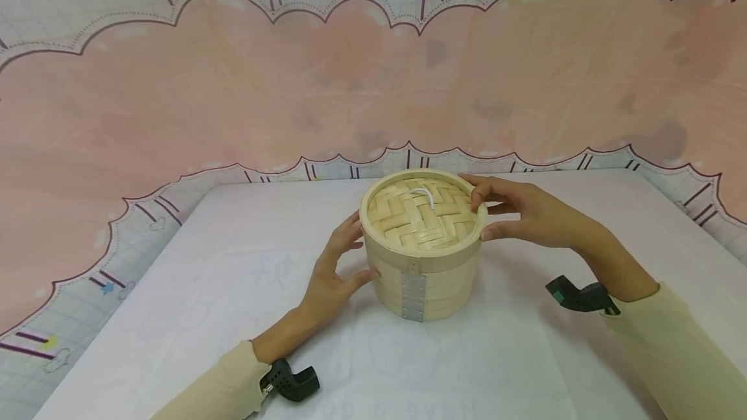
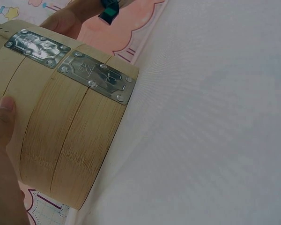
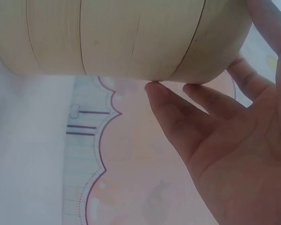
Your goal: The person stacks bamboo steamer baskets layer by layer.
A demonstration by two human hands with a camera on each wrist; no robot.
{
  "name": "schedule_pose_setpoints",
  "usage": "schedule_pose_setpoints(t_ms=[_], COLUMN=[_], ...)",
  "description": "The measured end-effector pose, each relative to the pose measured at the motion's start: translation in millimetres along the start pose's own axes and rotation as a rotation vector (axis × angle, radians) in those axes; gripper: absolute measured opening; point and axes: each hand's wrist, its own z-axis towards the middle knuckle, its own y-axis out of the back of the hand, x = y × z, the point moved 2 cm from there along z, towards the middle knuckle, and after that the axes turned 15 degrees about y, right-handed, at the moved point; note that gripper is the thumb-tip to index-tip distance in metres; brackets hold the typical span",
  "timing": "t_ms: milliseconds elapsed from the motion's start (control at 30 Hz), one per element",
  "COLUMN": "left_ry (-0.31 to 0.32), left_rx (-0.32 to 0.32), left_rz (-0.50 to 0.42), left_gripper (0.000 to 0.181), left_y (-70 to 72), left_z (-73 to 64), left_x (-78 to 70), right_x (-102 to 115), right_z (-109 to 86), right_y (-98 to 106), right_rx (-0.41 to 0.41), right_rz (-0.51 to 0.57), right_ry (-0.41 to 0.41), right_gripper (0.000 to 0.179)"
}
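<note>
A round bamboo steamer (image 1: 434, 284) stands on the white-covered table, its woven lid (image 1: 403, 216) seated on top. A white loop (image 1: 425, 194) sticks up from the lid's middle. My left hand (image 1: 335, 277) holds the steamer's left side, thumb against the front wall and fingers reaching round behind. On the other side, my right hand (image 1: 525, 212) grips the lid's rim, with the index finger bent over the edge and the thumb against the side. Two metal plates (image 2: 96, 77) riveted to the wall show in the left wrist view. The steamer's inside is hidden under the lid.
A white cloth (image 1: 233, 277) covers the table. Behind it hangs a pink and white patterned backdrop (image 1: 350, 83), its scalloped border running along the table's back and sides. A black wrist camera (image 1: 292, 381) sits on the left wrist, another black camera (image 1: 583, 295) on the right.
</note>
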Motion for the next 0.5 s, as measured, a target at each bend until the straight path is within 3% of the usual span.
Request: schedule_pose_setpoints(t_ms=[167,267,500], left_ry=[-0.023,-0.026,0.1], left_rx=[-0.007,-0.016,-0.076], left_rz=[0.012,0.006,-0.053], left_gripper=[0.074,0.072,0.08], left_y=[0.7,0.6,2.3], left_z=[0.7,-2.2,-8.9], left_x=[-1.4,7.2,-0.4], right_x=[0.3,-0.2,1.4], right_z=[-0.2,-1.6,-6.8], right_y=[0.4,0.5,0.0], right_rx=[0.03,0.049,0.017], right_rz=[0.002,-0.009,-0.053], right_ry=[0.018,0.017,0.044], right_gripper=[0.03,0.034,0.054])
